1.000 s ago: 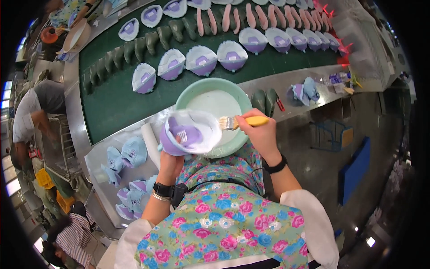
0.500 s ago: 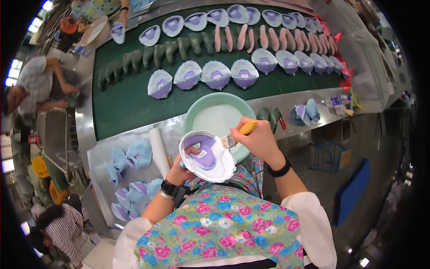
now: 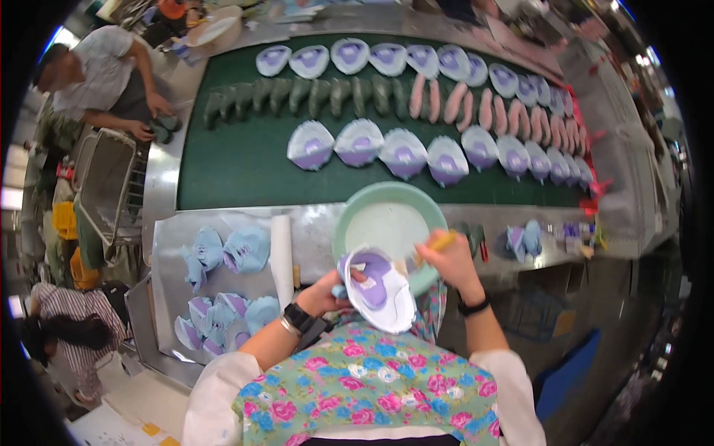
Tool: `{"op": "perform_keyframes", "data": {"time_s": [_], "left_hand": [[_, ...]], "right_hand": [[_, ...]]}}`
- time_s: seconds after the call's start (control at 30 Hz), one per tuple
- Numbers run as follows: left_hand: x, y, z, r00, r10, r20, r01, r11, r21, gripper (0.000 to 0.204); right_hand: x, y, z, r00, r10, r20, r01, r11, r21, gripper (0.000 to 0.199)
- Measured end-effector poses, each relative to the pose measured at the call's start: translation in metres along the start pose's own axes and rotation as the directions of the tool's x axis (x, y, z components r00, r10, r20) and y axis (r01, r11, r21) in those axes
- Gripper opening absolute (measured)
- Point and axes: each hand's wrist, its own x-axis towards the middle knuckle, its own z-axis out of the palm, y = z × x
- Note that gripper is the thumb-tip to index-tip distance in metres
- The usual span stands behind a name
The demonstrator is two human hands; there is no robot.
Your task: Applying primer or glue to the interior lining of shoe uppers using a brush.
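No txt legible. Shoe upper [image 3: 378, 286] in L hand [image 3: 325, 293]: sm. white label [image 3: 369, 283] on purple lining, nr fingertips; any print too sm./blurred to read. Front-row uppers [image 3: 402, 154], toward near edge of green belt [image 3: 245, 178]: pale label-like patches on purple linings of several, ditto illegible. Far-row uppers [image 3: 387, 59], along belt's far edge: too sm. to tell if labelled. Purple/white pkg. [image 3: 576, 230] nr R end of metal bench [image 3: 316, 223]: poss. printed, can't make out.
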Motion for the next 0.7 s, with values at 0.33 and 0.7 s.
{"op": "perform_keyframes", "data": {"time_s": [0.33,0.7], "left_hand": [[0.128,0.098,-0.216,0.690,0.664,-0.288,-0.724,0.631,-0.278,0.024],[0.244,0.123,-0.363,0.476,0.646,-0.596,-0.394,0.763,0.513,0.056]], "right_hand": [[0.007,-0.004,0.013,0.888,0.436,-0.144,-0.343,0.838,0.424,0.015],[0.041,-0.033,0.058,0.887,0.463,0.011,-0.457,0.872,0.172,0.021]]}}
